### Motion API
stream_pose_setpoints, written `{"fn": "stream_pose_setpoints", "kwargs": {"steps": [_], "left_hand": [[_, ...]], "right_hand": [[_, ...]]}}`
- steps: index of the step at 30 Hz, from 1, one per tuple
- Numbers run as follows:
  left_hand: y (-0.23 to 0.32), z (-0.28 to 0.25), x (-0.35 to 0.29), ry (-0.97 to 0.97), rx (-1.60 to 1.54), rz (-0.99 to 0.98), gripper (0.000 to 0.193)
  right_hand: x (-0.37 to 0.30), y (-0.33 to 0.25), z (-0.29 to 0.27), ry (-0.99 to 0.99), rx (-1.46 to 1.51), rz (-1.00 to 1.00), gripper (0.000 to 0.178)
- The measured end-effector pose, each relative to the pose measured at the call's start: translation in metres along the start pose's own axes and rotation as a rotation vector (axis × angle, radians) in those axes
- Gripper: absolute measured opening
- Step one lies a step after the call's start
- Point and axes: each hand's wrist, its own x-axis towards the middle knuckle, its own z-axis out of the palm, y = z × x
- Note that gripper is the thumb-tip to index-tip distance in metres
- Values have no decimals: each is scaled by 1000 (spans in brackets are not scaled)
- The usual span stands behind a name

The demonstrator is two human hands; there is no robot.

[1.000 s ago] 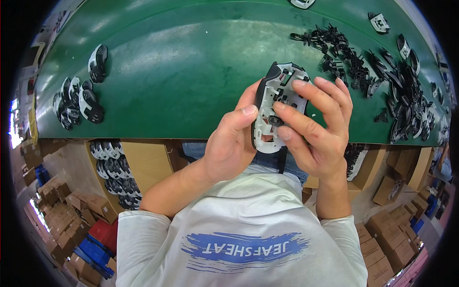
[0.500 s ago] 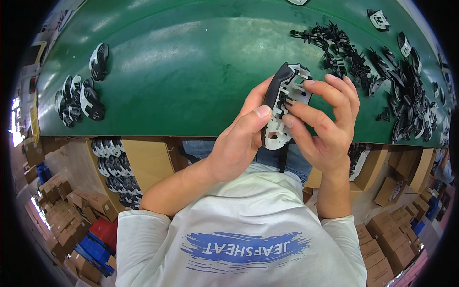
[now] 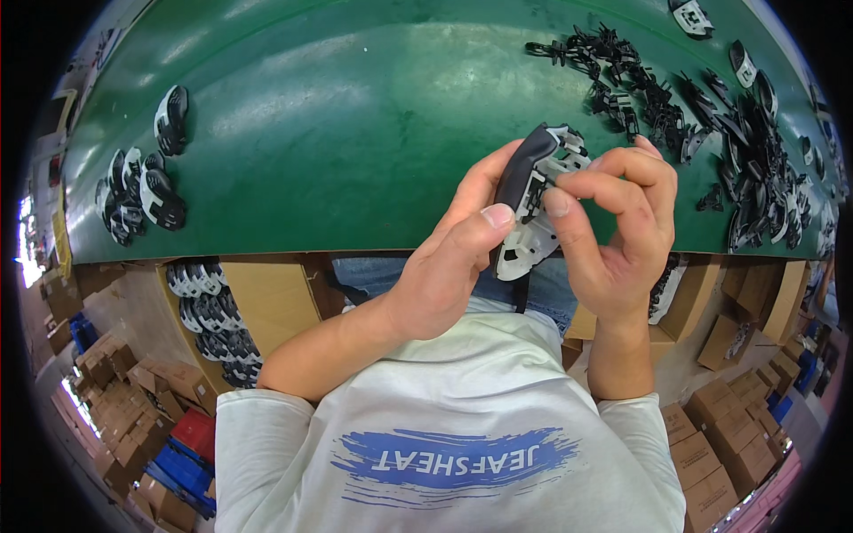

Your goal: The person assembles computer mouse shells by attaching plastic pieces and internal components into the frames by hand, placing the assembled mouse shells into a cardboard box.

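Tipping the shell [image 3: 520,176] further in left hand's [image 3: 444,266] grip, inside toward right hand [image 3: 633,253], narrowed at three o'clock, can't tell on what

Through my remote view I have a long, curved shell [image 3: 518,174] held up between the left hand [image 3: 444,271] and the right hand [image 3: 633,244]. Its smooth black outer side faces the left hand, whose thumb tip rests on it. The white inside, ribbed and full of cut-outs, is turned toward the right hand. I see it tilted, its far end leaning rightward and its pale near end past the left thumb's tip. A black part [image 3: 535,188] sits inside, close to the right thumb and forefinger; I can't tell whether they touch it.
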Motion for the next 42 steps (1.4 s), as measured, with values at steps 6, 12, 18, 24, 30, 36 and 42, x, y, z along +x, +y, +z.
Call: {"fn": "stream_pose_setpoints", "kwargs": {"steps": [6, 12, 18, 24, 30, 36, 42], "left_hand": [[-1, -6, 2, -2, 8, -17, 70], [-6, -12, -2, 17, -70, -3, 68], [-5, -15, -4, 1, -220, -24, 66], [-13, -18, -6, 55, -149, 81, 61], [-24, -27, -8, 225, 533, 322, 60], [-29, -45, -1, 245, 748, 442, 66], [-35, -56, 2, 288, 964, 514, 65]], "right_hand": [[-2, -4, 11, 56, -89, 11, 21], [-5, -4, 15, 29, -196, -61, 24], [-6, -12, 6, -34, -2, 61, 52], [-13, -34, 13, -146, 860, 734, 80], [-10, -28, 25, -116, 792, 811, 76], [-16, -30, 36, -148, 685, 751, 76], [-29, -24, 53, -152, 576, 674, 75]]}}
